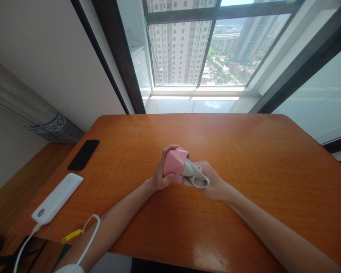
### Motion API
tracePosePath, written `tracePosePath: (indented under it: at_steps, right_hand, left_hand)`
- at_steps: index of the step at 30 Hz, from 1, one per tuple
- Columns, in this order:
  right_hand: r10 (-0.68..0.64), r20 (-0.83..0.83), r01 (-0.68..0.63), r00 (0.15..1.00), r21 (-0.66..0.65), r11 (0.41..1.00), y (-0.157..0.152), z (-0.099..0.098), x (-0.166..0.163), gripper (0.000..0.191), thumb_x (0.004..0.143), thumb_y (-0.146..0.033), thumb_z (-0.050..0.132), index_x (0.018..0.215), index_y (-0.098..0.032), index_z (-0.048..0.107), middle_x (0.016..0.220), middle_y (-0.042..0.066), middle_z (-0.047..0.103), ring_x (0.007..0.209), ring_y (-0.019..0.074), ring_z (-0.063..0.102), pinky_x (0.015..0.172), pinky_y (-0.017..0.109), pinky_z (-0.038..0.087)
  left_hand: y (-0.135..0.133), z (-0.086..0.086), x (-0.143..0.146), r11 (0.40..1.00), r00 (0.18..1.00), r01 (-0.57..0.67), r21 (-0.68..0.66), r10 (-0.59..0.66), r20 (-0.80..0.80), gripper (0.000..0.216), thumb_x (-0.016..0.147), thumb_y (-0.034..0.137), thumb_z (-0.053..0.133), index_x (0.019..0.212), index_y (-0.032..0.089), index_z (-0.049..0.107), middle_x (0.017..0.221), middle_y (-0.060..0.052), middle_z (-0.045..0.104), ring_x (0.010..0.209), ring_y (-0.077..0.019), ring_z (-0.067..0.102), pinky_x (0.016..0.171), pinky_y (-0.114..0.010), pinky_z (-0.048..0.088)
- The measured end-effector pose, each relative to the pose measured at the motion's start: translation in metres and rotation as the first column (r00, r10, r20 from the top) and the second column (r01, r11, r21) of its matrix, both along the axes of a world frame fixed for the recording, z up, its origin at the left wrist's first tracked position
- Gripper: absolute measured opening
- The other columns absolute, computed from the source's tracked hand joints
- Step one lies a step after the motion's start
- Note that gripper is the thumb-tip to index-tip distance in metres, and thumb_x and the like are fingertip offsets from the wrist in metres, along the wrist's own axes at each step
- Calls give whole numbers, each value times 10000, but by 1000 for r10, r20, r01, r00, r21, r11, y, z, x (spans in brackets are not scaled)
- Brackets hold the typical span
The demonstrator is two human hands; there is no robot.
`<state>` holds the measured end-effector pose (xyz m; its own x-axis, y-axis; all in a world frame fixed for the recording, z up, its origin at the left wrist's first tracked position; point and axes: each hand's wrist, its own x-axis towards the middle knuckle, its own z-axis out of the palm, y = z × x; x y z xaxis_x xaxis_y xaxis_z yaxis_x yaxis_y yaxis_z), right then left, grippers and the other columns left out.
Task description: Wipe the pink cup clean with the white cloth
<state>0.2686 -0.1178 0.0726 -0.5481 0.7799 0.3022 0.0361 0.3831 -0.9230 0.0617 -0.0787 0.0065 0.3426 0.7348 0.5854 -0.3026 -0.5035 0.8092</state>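
Note:
My left hand (160,175) is wrapped round a pink faceted cup-like container (174,163), tipped on its side with its mouth turned to the right. A light grey cloth (195,176) is bunched at that mouth, and part of it seems to be inside. My right hand (211,181) grips the cloth from the right, its fingers mostly hidden behind the folds. Both hands are held over the middle of the wooden table (244,151).
On the table's left side lie a black phone (83,154) and a white power bank (57,198) with a white cable (94,235) running by my left forearm. A yellow tag (72,236) hangs on the cable. Beyond the far edge is a window (199,53).

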Motion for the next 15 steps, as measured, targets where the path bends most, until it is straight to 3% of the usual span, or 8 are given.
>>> tracePosePath:
  at_steps: [3,6,9,11,13,15]
  right_hand:
    - [34,203,-111,979,379,919,3,6,5,250,883,-95,587,712,-242,481,720,-30,506,615,131,379,595,283,332]
    - [-19,287,-141,958,526,839,4,7,4,231,883,-72,570,765,-256,496,758,-11,556,646,155,430,615,295,349]
    - [-90,286,-74,954,518,852,2,-3,-2,198,878,-136,637,788,-256,508,767,-9,564,647,155,436,604,296,342]
    - [-168,233,40,958,470,882,0,-14,-8,175,914,-240,715,819,-247,569,797,6,612,667,157,477,624,295,372]
    - [-215,148,152,965,351,924,-1,-23,-13,247,951,-346,761,793,-237,607,775,3,627,658,151,497,634,293,399]
    - [-227,54,219,972,131,967,-1,-27,-17,368,939,-413,811,711,-226,591,692,-23,576,610,132,461,598,282,391]
  left_hand:
    - [0,1,-2,986,998,57,-154,-56,7,887,868,722,702,1573,247,449,1389,-133,617,1143,-304,668,1036,-484,559]
    - [2,-1,-4,966,996,84,-244,-86,2,891,865,685,720,1589,245,444,1358,-129,661,1114,-297,690,1018,-476,572]
    - [4,-2,-6,957,1000,24,-290,-20,17,826,892,675,690,1561,235,488,1346,-122,690,1135,-309,702,1059,-496,563]
    - [4,0,-6,958,999,-31,-286,33,3,780,918,674,665,1539,227,516,1362,-120,694,1188,-322,695,1124,-516,536]
    - [3,4,-6,966,998,-53,-255,47,-31,773,940,675,655,1555,229,508,1419,-125,675,1290,-346,664,1192,-531,498]
    - [2,8,-5,977,998,-45,-208,33,-61,816,953,691,657,1608,247,458,1525,-134,611,1384,-369,613,1231,-539,473]
